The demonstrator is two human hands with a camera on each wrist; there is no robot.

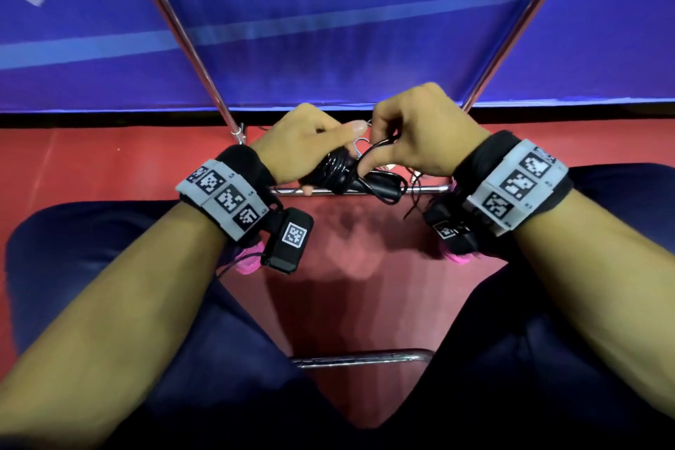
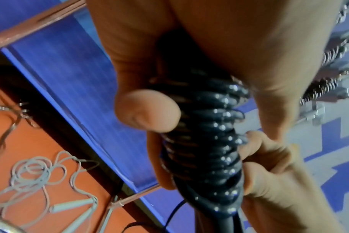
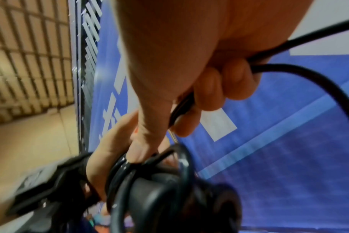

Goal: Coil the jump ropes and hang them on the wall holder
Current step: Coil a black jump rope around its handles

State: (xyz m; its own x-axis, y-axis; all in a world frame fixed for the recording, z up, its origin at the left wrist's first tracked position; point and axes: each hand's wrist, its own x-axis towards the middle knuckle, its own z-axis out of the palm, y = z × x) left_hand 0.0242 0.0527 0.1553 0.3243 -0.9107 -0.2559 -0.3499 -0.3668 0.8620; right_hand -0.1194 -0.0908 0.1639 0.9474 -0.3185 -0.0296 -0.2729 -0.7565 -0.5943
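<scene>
A black jump rope [image 1: 334, 170] is wound in tight coils round its handles [image 2: 209, 134]. My left hand [image 1: 310, 146] grips this bundle, thumb on top. My right hand [image 1: 380, 142] pinches a loose loop of the same black cord [image 3: 289, 67] just right of the bundle, fingers curled round it. A small silver hook [image 1: 359, 144] shows between the two hands. Both hands are just above a horizontal metal bar [image 1: 420, 189] of the rack. The coil's end [image 3: 159, 181] fills the bottom of the right wrist view.
Two slanted metal poles [image 1: 190, 44] [image 1: 518, 25] rise in front of a blue banner [image 1: 328, 58]. A grey jump rope [image 2: 36, 178] lies loose on the red floor beside the frame. Another metal bar [image 1: 365, 358] runs between my knees.
</scene>
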